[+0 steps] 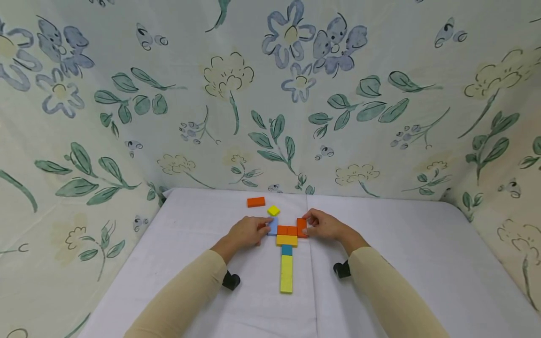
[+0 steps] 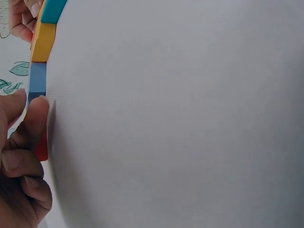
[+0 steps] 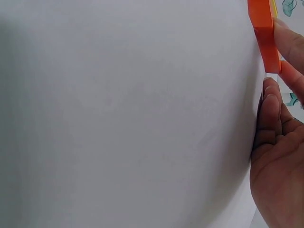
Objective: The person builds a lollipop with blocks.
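Observation:
In the head view, several flat blocks form a figure on the white cloth. My left hand pinches an upright light blue block at the figure's upper left. Opposite it, my right hand holds an upright orange-red block by its ends between thumb and fingers. Two small orange blocks lie between these, above a yellow-orange block. Below come a teal block and a long yellow-green block. The right wrist view shows thumb and finger against the orange-red block.
Beyond the figure lie a yellow block, turned like a diamond, and a loose orange-red block. White cloth covers the table. Floral fabric hangs behind it. Black wrist devices show beside both sleeves.

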A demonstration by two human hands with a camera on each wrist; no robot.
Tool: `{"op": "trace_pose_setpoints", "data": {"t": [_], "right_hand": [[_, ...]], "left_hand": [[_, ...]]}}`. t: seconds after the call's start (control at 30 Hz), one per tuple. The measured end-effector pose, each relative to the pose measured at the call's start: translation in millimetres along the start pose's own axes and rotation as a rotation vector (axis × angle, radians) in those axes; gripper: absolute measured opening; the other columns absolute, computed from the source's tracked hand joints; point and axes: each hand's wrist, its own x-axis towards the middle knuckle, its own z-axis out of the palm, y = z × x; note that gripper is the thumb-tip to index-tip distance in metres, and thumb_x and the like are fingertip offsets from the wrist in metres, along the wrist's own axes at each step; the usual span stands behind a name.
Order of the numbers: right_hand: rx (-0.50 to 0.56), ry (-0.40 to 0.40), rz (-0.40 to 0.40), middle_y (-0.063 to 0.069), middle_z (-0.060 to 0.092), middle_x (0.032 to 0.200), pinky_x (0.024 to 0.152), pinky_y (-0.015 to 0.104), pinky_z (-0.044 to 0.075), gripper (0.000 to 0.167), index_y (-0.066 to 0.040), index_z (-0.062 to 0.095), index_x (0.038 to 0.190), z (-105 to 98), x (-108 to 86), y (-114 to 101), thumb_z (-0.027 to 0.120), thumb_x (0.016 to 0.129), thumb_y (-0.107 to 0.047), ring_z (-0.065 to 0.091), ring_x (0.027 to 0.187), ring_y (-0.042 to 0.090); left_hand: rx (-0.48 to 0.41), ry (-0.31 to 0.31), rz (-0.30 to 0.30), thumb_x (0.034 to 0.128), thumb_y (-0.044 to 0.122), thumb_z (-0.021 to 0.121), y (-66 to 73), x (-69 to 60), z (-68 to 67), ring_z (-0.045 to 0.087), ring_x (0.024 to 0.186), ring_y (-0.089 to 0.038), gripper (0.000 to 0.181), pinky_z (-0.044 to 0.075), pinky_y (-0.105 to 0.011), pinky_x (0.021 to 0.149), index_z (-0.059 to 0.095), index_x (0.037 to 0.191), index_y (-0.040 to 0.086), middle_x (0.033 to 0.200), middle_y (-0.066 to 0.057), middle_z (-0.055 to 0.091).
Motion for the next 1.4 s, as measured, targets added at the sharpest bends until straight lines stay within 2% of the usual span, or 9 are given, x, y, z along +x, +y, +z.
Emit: {"op": "trace_pose_setpoints", "data": {"t": [0.17,0.27,0.37,0.5,0.63,0.8,1.2,1.4], "right_hand": [[-0.014,0.003,-0.002,0.006,0.054,0.109,0.086,0.034,0.046,0.04,-0.019,0.061,0.124,0,-1.4,-2,0.079,0.089,-0.029,0.051,0.102,0.023],[-0.018,0.005,-0.002,0.006,0.054,0.109,0.086,0.035,0.046,0.04,-0.019,0.061,0.124,0,-1.3,-2,0.079,0.09,-0.028,0.051,0.102,0.023],[-0.016,0.007,-0.004,0.006,0.054,0.109,0.086,0.034,0.046,0.039,-0.019,0.061,0.124,1,-1.1,-2,0.079,0.09,-0.028,0.051,0.102,0.023],[-0.01,0.004,-0.006,0.006,0.053,0.109,0.085,0.034,0.046,0.039,-0.019,0.061,0.124,1,-0.7,0,0.079,0.09,-0.028,0.051,0.101,0.023],[-0.005,-0.002,-0.003,0.006,0.053,0.109,0.085,0.034,0.046,0.04,-0.019,0.06,0.124,0,0.1,1,0.079,0.09,-0.029,0.051,0.101,0.023],[0.004,-0.003,-0.001,0.006,0.053,0.109,0.086,0.033,0.046,0.04,-0.02,0.06,0.124,0,0.0,0,0.079,0.09,-0.029,0.051,0.102,0.023],[0.002,0.006,0.017,0.006,0.053,0.11,0.087,0.033,0.047,0.04,-0.02,0.06,0.122,1,-1.1,-3,0.08,0.089,-0.03,0.051,0.104,0.023],[0.008,0.003,0.015,0.007,0.053,0.11,0.085,0.033,0.047,0.04,-0.019,0.06,0.122,1,0.3,-1,0.08,0.089,-0.029,0.051,0.103,0.023]], "left_hand": [[0.044,0.039,-0.022,0.0969,0.048,0.066,-7.2,-0.2,-1.9,0.06,0.082,-0.017,0.059,0.054,-0.036,0.085,0.048,0.152,0.039,0.094,0.001,0.066],[0.068,0.063,-0.034,0.0938,0.046,0.07,-13.2,-0.5,-4.6,0.057,0.096,-0.019,0.063,0.054,-0.044,0.097,0.049,0.152,0.037,0.104,0.003,0.069],[0.074,0.059,-0.036,0.0925,0.042,0.072,-19.2,-1.2,-8.3,0.057,0.098,-0.02,0.063,0.052,-0.047,0.101,0.05,0.151,0.034,0.1,0.003,0.071],[0.06,0.035,-0.03,0.0933,0.039,0.072,-24.7,-3.2,-13.6,0.058,0.091,-0.02,0.056,0.055,-0.042,0.091,0.056,0.147,0.03,0.092,0.001,0.067],[0.049,0.031,-0.033,0.0929,0.04,0.073,-27.8,-5.3,-16.8,0.056,0.087,-0.019,0.047,0.053,-0.036,0.08,0.064,0.137,0.028,0.095,0.0,0.065],[0.035,0.042,-0.043,0.0907,0.04,0.076,-29.4,-6.7,-19.0,0.056,0.087,-0.019,0.04,0.053,-0.035,0.079,0.068,0.128,0.026,0.094,-0.001,0.065],[0.018,0.04,-0.014,0.09,0.041,0.077,-31.1,-6.0,-19.5,0.056,0.083,-0.019,0.04,0.049,-0.032,0.074,0.069,0.124,0.023,0.086,0.0,0.062],[-0.016,0.09,0.026,0.0918,0.043,0.075,-30.2,-5.2,-19.5,0.055,0.075,-0.018,0.038,0.045,-0.029,0.066,0.069,0.123,0.023,0.08,-0.001,0.06]]}}
